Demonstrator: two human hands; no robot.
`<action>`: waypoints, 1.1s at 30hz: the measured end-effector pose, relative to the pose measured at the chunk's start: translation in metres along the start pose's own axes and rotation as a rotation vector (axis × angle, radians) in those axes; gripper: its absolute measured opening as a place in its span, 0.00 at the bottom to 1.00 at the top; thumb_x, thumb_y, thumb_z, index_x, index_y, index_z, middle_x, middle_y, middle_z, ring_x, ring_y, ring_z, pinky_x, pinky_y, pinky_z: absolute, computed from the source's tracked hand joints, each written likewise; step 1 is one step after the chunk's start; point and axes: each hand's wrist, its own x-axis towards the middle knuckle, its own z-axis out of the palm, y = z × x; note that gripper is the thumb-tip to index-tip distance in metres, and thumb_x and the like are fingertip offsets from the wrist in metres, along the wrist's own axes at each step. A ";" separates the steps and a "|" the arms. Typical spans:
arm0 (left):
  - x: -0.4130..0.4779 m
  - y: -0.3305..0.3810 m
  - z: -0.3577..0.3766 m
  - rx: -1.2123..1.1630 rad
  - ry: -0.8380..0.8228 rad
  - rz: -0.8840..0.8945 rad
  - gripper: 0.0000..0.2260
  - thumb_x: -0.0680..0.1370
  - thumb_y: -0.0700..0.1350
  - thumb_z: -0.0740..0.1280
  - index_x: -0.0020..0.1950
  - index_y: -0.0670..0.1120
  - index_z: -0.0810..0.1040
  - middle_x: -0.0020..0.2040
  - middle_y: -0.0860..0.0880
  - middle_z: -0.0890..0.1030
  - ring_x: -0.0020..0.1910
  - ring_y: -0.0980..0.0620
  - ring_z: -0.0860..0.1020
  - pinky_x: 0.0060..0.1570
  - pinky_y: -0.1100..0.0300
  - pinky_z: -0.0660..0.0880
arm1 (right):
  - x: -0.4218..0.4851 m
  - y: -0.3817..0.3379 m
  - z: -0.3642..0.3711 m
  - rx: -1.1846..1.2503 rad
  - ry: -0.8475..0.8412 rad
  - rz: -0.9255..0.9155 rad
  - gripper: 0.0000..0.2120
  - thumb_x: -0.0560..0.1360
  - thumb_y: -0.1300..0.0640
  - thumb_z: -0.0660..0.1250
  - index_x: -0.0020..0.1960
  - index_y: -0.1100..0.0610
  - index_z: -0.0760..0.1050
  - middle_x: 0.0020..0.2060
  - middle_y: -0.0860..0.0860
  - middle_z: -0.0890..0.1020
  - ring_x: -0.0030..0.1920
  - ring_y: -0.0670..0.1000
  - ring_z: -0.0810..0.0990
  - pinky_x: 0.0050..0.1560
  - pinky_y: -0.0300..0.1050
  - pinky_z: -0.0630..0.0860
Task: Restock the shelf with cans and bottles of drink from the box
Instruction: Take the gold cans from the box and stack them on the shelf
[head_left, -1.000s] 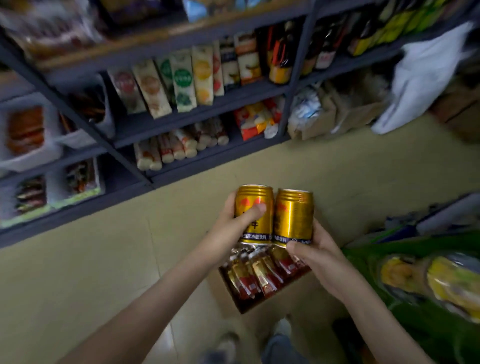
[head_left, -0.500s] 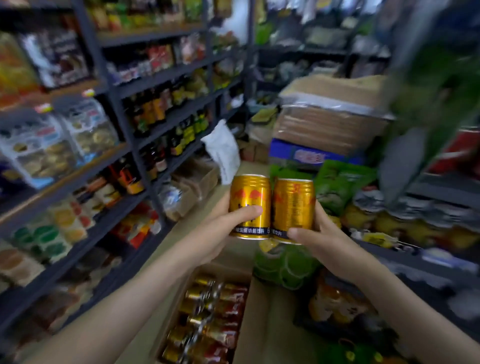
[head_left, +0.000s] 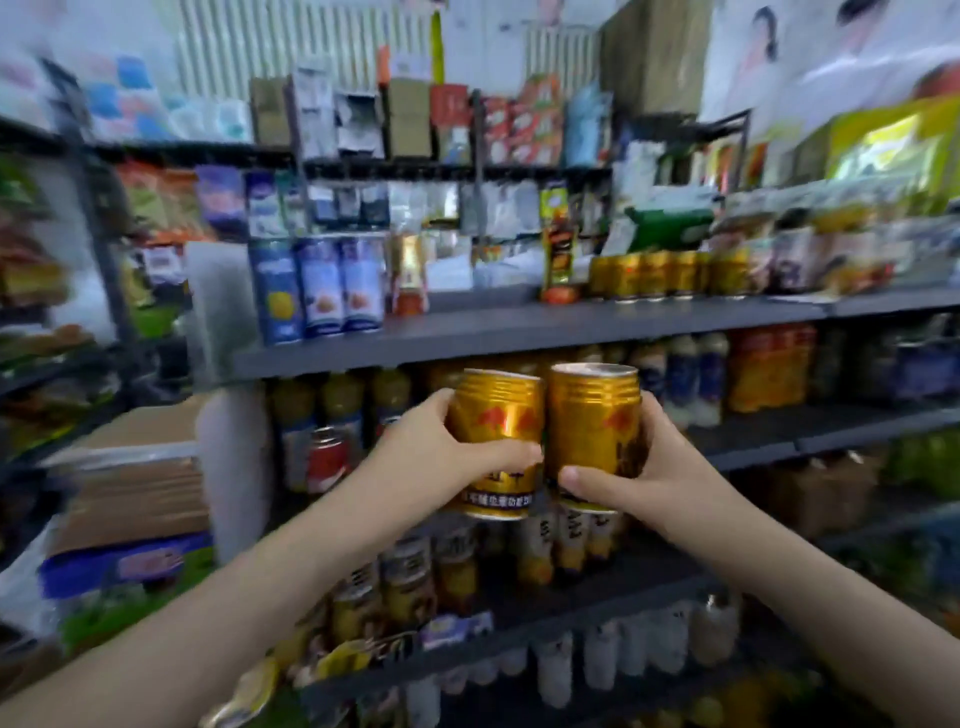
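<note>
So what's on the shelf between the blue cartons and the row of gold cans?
Head view: a small gold-and-red pack by the blue cartons, bare shelf, then a tall upright packet beside the row of gold cans.

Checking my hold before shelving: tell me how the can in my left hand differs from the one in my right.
The left can tilts, its top leaning toward the right can, which stands nearly upright. The right can shows its pale lid; the left can shows only its rim. Both are gold and held side by side.
</note>
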 end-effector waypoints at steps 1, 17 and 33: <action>0.015 0.018 0.025 0.003 -0.029 0.022 0.36 0.50 0.63 0.77 0.55 0.56 0.77 0.49 0.56 0.84 0.48 0.57 0.82 0.54 0.54 0.78 | -0.001 0.000 -0.033 -0.044 0.047 -0.010 0.32 0.63 0.50 0.78 0.62 0.44 0.66 0.53 0.41 0.79 0.49 0.36 0.80 0.44 0.30 0.76; 0.203 0.139 0.209 -0.017 -0.164 0.188 0.13 0.68 0.51 0.76 0.49 0.56 0.77 0.47 0.55 0.82 0.47 0.57 0.80 0.45 0.62 0.75 | 0.109 0.059 -0.287 -0.201 0.309 -0.061 0.36 0.64 0.55 0.79 0.63 0.47 0.59 0.52 0.41 0.75 0.50 0.38 0.75 0.41 0.32 0.72; 0.347 0.154 0.258 0.065 0.006 0.102 0.21 0.66 0.53 0.76 0.56 0.55 0.74 0.50 0.55 0.81 0.49 0.56 0.78 0.44 0.62 0.73 | 0.268 0.102 -0.414 -0.277 0.152 -0.157 0.40 0.63 0.50 0.79 0.68 0.51 0.63 0.58 0.47 0.77 0.58 0.48 0.76 0.60 0.47 0.75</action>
